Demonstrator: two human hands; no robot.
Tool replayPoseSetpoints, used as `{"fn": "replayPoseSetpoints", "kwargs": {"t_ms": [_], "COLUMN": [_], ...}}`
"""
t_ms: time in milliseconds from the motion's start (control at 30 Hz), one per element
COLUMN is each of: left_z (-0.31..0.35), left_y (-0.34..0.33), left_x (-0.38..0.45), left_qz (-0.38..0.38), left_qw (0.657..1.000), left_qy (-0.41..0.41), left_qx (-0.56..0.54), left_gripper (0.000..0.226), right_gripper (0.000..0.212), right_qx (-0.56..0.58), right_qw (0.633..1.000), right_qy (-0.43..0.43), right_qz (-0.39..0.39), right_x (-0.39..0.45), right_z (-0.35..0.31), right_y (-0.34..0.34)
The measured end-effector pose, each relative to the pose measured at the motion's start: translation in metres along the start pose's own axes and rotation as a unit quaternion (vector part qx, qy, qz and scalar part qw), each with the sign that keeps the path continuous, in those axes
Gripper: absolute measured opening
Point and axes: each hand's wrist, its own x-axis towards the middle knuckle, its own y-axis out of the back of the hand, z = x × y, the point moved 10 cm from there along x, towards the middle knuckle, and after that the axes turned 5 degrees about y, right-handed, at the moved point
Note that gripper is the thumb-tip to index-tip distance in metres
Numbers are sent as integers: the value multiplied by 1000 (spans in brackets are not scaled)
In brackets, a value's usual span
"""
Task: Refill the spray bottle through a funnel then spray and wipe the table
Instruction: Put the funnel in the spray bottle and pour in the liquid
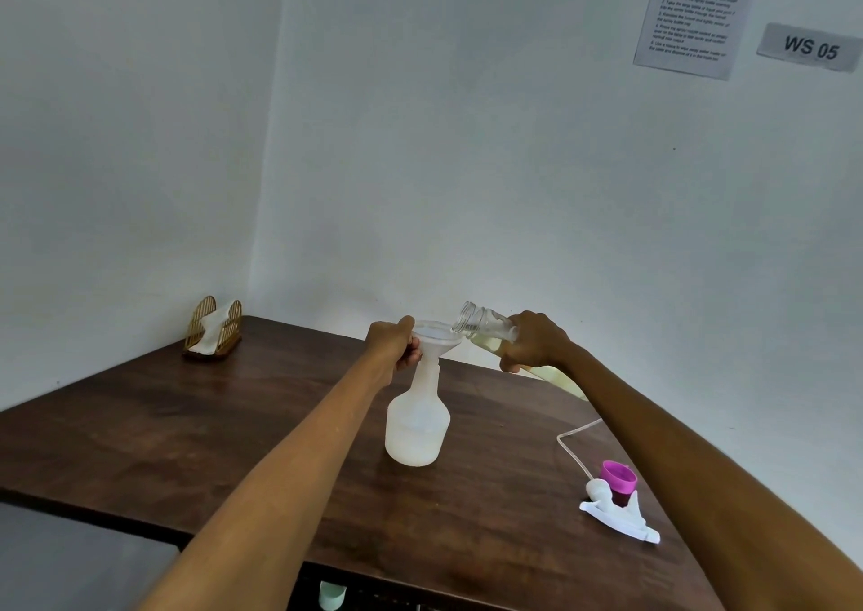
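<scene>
A white translucent spray bottle [417, 424] stands upright on the dark wooden table [233, 424], its cap off. A white funnel [436, 337] sits in its neck, and my left hand [392, 342] grips the funnel's rim. My right hand [532, 344] holds a clear refill bottle [490, 330] with pale yellow liquid, tilted so its open mouth hangs over the funnel. The white spray head with a pink collar [616, 498] and its thin tube lies on the table to the right.
A gold wire napkin holder [214, 328] with white tissues stands in the far left corner. White walls close in behind and to the left. A printed sheet [696, 13] and a "WS 05" label [810, 48] hang on the wall.
</scene>
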Motion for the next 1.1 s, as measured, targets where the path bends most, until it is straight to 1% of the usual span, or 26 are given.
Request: {"fn": "replayPoseSetpoints", "kwargs": {"t_ms": [300, 567, 767, 1100], "left_z": [2, 2, 3, 3], "left_y": [-3, -2, -1, -1], "left_x": [0, 0, -2, -3], "left_qz": [-4, 0, 0, -1], "left_qw": [1000, 1000, 1000, 1000], "left_qy": [-3, -5, -3, -8], "left_qx": [11, 16, 1, 7], "left_gripper": [19, 19, 26, 25], "right_gripper": [28, 30, 32, 28], "right_qx": [9, 3, -5, -3], "right_qw": [1000, 1000, 1000, 1000], "right_qy": [9, 3, 5, 6], "right_qz": [-13, -1, -4, -16], "right_x": [0, 1, -1, -5], "right_z": [-4, 0, -1, -5], "right_y": [-3, -1, -2, 1]}}
